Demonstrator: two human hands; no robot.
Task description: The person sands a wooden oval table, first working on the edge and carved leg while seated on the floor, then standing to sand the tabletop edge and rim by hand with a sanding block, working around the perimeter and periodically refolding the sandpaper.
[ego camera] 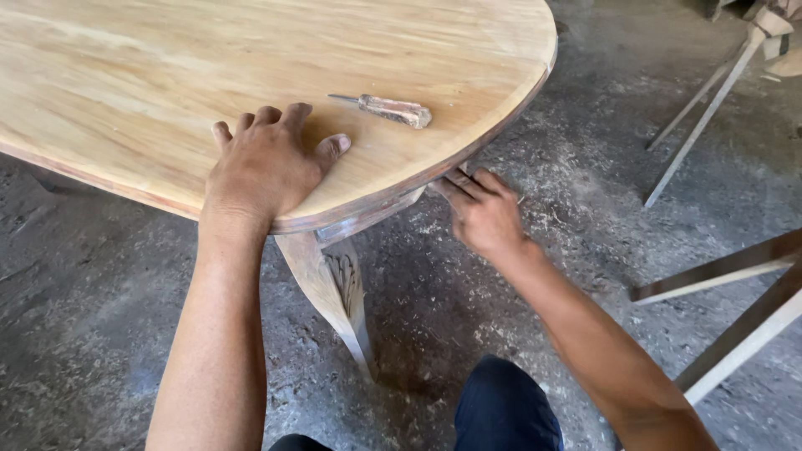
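table top (167,75), a pale oval slab of bare wood with a darker rounded edge, fills the far left of the scene and stands on a carved, curved leg (334,292) that comes down to the dusty floor (543,276) near the middle. the left hand (263,163) lies flat on the wood close to the near edge, fingers together and pointing away, thumb spread out to the right. the right hand (484,213) is just under the right rim of the table top, its fingers pressed together against the underside of the edge; i cannot tell whether they pinch anything there. a small tool with a worn wooden handle and a thin metal tip (388,108) lies on the wood just beyond the left thumb, not touched by either hand. pale wooden slats (718,276) stand on the floor at the right.
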